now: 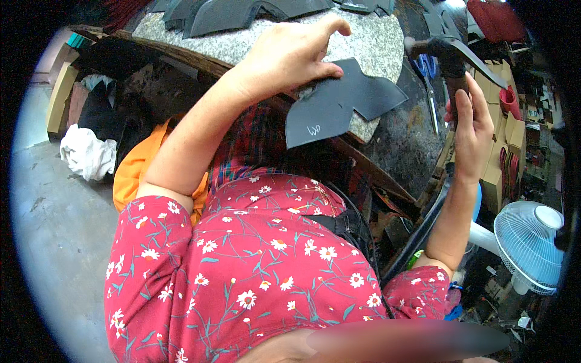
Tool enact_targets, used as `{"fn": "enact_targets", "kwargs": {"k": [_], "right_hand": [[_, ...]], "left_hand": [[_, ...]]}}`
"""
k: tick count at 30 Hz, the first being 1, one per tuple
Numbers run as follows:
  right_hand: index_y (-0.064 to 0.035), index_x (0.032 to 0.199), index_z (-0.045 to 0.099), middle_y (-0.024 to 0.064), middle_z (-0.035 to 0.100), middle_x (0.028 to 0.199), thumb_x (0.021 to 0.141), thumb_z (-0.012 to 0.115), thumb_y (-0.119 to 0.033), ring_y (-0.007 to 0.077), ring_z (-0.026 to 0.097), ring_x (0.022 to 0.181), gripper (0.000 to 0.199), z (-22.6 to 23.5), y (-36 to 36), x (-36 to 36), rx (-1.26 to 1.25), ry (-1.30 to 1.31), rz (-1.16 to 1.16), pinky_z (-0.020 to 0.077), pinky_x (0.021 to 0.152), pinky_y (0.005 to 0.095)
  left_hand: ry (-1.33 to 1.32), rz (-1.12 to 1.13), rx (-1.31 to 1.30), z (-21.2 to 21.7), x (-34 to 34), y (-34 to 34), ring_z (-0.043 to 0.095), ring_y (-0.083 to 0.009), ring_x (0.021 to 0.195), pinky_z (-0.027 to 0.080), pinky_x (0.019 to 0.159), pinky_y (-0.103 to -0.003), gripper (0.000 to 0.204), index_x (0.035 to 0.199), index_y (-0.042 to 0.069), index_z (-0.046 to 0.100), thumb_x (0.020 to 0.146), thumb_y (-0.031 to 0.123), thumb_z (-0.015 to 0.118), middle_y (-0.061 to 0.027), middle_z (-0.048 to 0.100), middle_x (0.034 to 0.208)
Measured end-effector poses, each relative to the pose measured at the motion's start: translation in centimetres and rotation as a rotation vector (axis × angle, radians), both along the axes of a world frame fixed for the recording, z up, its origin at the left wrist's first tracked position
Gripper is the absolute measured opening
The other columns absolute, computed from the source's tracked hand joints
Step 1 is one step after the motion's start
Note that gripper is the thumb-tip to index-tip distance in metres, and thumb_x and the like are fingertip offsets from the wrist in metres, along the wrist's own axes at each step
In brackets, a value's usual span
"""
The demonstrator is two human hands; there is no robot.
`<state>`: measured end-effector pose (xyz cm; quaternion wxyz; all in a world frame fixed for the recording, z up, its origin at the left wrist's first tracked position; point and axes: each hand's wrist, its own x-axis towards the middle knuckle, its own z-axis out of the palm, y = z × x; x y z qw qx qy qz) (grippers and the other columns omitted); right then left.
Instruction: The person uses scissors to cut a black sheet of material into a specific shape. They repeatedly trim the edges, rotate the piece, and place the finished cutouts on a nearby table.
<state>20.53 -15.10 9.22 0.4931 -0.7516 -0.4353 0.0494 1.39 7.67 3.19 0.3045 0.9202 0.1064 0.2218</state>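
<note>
My left hand (296, 51) is over a speckled grey stone slab (230, 49). Its thumb touches the upper edge of a flat black cut piece (339, 103), leather-like, while the index finger stands apart from the thumb. A small white mark shows on the piece, which lies across the slab's near edge and partly overhangs it. On the right, my right hand (473, 130) is closed round the dark handle of a hammer (454, 60), held raised with its long curved head uppermost.
More black cut pieces (242, 17) are stacked at the slab's far side. Blue-handled scissors (431, 91) lie on the dark bench right of the slab. A blue and white fan (529, 245) stands at the right, below cardboard boxes (513, 136). White cloth (88, 151) is at the left.
</note>
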Motion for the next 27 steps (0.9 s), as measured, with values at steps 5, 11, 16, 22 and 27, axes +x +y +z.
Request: {"fn": "enact_targets", "kwargs": {"k": [5, 11, 16, 22, 27], "right_hand": [[-0.0125, 0.116, 0.063, 0.0092, 0.068, 0.105, 0.087, 0.064, -0.028, 0.0219, 0.067, 0.090, 0.033, -2.1, 1.5, -3.0, -0.310, -0.409, 0.015, 0.0506, 0.076, 0.0288], [-0.0036, 0.116, 0.062, 0.0094, 0.067, 0.108, 0.088, 0.064, -0.021, 0.0152, 0.066, 0.088, 0.033, -2.7, 2.2, -2.6, -0.096, -0.116, 0.029, 0.0512, 0.073, 0.0295], [-0.0226, 0.115, 0.064, 0.0082, 0.067, 0.101, 0.087, 0.061, -0.037, 0.0259, 0.067, 0.088, 0.032, -2.6, 3.7, -3.4, -0.355, -0.464, 0.022, 0.0519, 0.073, 0.0318], [-0.0120, 0.116, 0.064, 0.0100, 0.068, 0.104, 0.089, 0.062, -0.029, 0.0184, 0.068, 0.087, 0.032, -2.4, 2.0, -3.1, -0.119, -0.191, -0.039, 0.0506, 0.075, 0.0286], [-0.0218, 0.116, 0.064, 0.0100, 0.068, 0.102, 0.089, 0.060, -0.037, 0.0223, 0.068, 0.088, 0.031, -1.7, 0.8, -2.7, -0.343, -0.423, -0.115, 0.0503, 0.074, 0.0290]], "left_hand": [[-0.043, 0.030, 0.010, -0.6, -0.2, 0.7, 0.063, -0.0280, 0.072, 0.048, 0.064, -0.040, 0.052, 0.113, 0.013, 0.052, 0.071, 0.031, 0.076, -0.0072, 0.060, 0.073], [-0.091, 0.011, 0.031, -1.3, 0.1, 1.1, 0.063, -0.0282, 0.074, 0.049, 0.066, -0.040, 0.050, 0.112, 0.013, 0.052, 0.072, 0.033, 0.075, -0.0066, 0.061, 0.076], [-0.097, 0.026, 0.049, -1.5, 0.5, 1.7, 0.064, -0.0280, 0.076, 0.049, 0.067, -0.039, 0.048, 0.111, 0.014, 0.052, 0.072, 0.031, 0.074, -0.0073, 0.062, 0.078], [-0.165, -0.003, 0.135, -1.8, -0.1, 1.8, 0.063, -0.0280, 0.076, 0.050, 0.067, -0.039, 0.037, 0.107, 0.014, 0.054, 0.076, 0.028, 0.070, -0.0075, 0.062, 0.080], [-0.156, -0.050, 0.331, -1.6, -1.0, 1.8, 0.063, -0.0259, 0.080, 0.050, 0.068, -0.038, 0.019, 0.095, 0.016, 0.065, 0.080, 0.026, 0.066, -0.0049, 0.060, 0.086]]}}
